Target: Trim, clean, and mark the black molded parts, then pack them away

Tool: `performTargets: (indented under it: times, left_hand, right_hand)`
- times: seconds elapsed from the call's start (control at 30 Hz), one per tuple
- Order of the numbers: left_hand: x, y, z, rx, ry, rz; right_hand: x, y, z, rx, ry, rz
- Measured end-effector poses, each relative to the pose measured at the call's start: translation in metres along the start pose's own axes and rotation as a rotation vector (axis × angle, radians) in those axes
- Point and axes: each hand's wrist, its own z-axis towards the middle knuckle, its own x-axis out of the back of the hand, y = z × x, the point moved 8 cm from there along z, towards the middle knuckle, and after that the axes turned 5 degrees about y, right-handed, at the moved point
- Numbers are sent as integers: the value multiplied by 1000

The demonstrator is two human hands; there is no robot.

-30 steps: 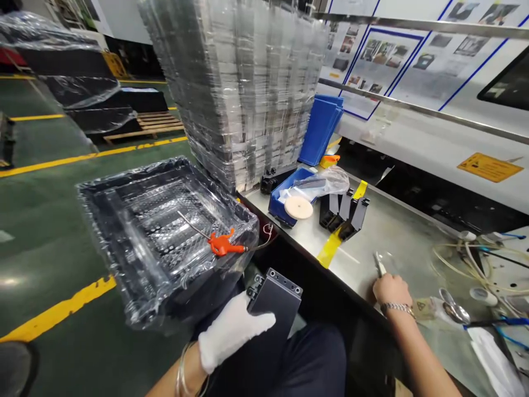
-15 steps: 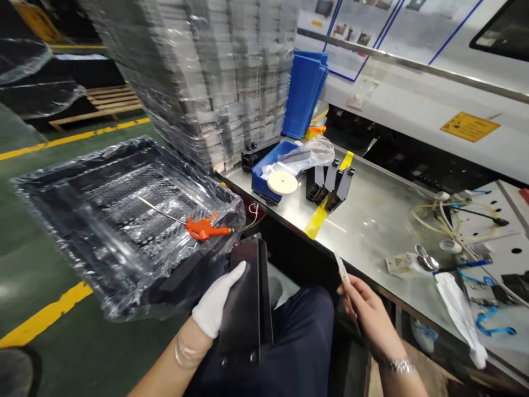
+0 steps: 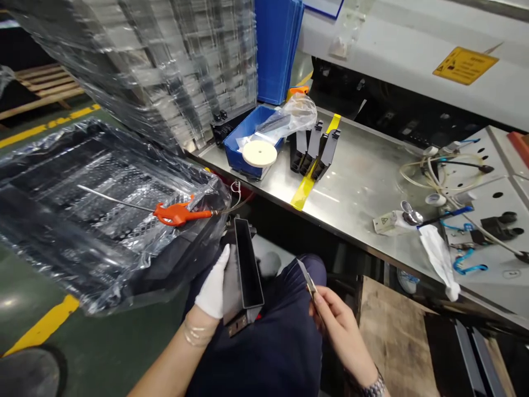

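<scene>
Your gloved left grip clasps the hollow black part along its left side, apparently to steady it with the opening unobstructed, while your bare right grip, apart from it, pinches the slim knife, likely to avoid its edge.

Gloved left grip clasping, bare right grip pinching

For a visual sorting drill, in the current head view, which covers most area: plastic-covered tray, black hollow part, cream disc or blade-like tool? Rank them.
1. Plastic-covered tray
2. Black hollow part
3. Cream disc
4. Blade-like tool, partly hidden by fingers
</scene>
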Motion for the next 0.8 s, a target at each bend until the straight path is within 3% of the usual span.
performTargets:
  times: [0.1, 0.23, 0.4, 0.5, 0.7, 0.8]
  left_hand:
    - [2, -2, 2, 41, 17, 7]
    - [-8, 12, -3, -43, 21, -78]
    - [-26, 11, -12, -35, -125, 23]
    - [-25, 11, -14, -79, -97, 66]
    - [-19, 21, -20, -179, -28, 175]
    - [-10, 17, -19, -163, -93, 246]
  right_hand:
    - [1, 0, -3, 35, 1, -18]
    - [2, -10, -14, 126, 5, -104]
    - [-27, -43, -38, 375, -166, -336]
    - [-42, -52, -43, 455, -198, -476]
    - [-55, -41, -53, 404, -370, -561]
    - [-43, -44, -46, 350, -268, -457]
